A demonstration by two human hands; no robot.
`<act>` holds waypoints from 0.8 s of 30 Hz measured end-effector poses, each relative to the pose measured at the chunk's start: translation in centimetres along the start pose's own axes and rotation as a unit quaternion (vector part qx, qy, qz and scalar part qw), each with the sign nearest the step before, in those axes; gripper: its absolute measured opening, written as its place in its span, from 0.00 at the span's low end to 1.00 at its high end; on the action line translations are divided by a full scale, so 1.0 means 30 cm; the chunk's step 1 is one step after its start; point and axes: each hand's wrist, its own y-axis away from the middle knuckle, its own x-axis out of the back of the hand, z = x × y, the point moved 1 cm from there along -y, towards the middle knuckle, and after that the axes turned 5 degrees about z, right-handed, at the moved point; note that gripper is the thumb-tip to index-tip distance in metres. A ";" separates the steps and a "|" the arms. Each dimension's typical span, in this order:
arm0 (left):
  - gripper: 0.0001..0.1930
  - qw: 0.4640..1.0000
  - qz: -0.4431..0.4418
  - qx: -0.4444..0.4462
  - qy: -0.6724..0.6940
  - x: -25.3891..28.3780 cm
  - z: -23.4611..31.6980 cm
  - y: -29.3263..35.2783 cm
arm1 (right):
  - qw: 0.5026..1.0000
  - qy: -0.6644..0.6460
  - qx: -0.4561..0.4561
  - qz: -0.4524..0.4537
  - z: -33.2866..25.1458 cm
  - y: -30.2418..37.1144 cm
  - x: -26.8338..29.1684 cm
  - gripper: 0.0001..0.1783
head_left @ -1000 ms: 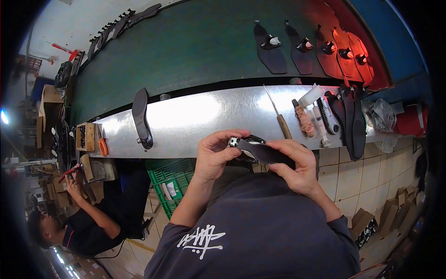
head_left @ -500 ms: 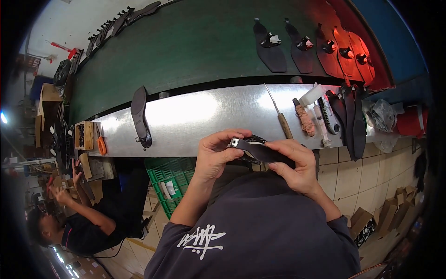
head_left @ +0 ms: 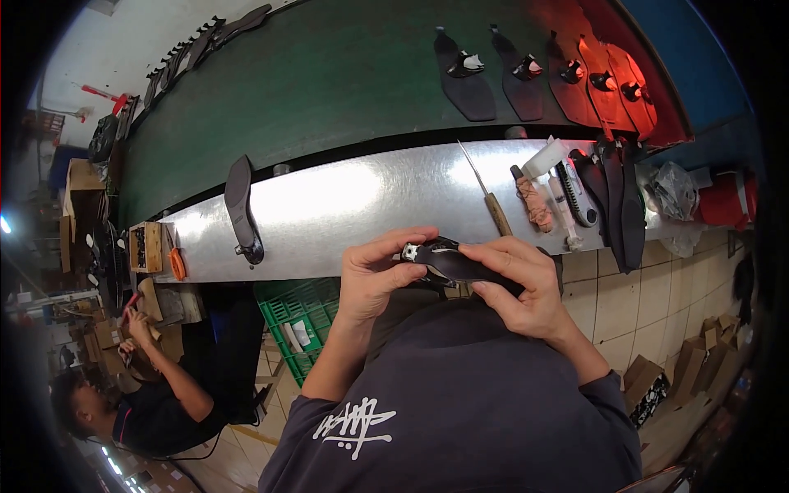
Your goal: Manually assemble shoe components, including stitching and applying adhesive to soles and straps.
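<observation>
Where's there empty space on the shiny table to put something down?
On the metal table, the biggest bare patch lies between the lone dark sole and the awl. A smaller one lies between that sole and the orange-handled tool. Right of the awl it's crowded: a wrapped tool, a syringe and bunched soles.

Left grip (head_left: 368, 278) and right grip (head_left: 530, 287) hold a dark sole (head_left: 462, 266) near the metal ledge (head_left: 345, 201).
</observation>
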 end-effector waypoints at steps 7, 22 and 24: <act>0.20 0.995 -0.036 -0.072 -0.056 0.004 0.000 0.001 | 0.998 0.059 0.017 -0.024 -0.029 -0.015 0.014 0.25; 0.22 0.988 -0.091 -0.087 -0.092 0.018 -0.008 0.004 | 0.988 0.138 0.067 -0.017 -0.037 -0.005 0.009 0.25; 0.22 0.986 -0.092 -0.095 -0.102 0.015 -0.009 0.002 | 0.986 0.143 0.090 -0.005 -0.032 -0.003 0.003 0.23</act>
